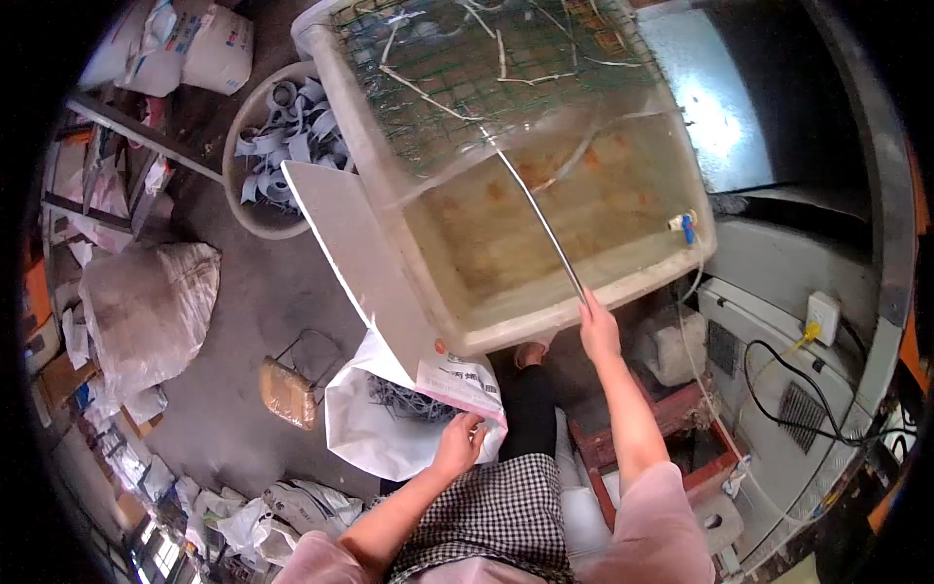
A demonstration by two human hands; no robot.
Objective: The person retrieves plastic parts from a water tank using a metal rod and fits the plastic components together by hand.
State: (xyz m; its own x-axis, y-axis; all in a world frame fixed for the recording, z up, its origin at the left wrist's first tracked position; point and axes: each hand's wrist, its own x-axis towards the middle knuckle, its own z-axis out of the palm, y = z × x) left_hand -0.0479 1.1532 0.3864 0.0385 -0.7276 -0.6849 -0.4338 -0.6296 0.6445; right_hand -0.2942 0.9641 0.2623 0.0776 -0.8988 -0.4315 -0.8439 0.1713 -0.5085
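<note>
My right hand (600, 329) is closed around the near end of a long thin metal rod (538, 209). The rod slants away over a large off-white tub (516, 328) of murky water, its far tip by a green mesh (428, 88) with pale sticks on it. My left hand (459, 445) is at the rim of a white woven sack (362, 423), fingers bent over its edge. Inside the sack lie thin grey strips (409, 399). A pale flat board (345, 248) leans between the tub and the sack.
A round bin (233, 156) of curled grey offcuts stands left of the tub. A blue-handled tap (687, 229) sits at the tub's right end. Right are a red frame (681, 419), a machine cabinet (749, 360) and black cables (754, 375). A wrapped brown block (289, 392) lies on the floor.
</note>
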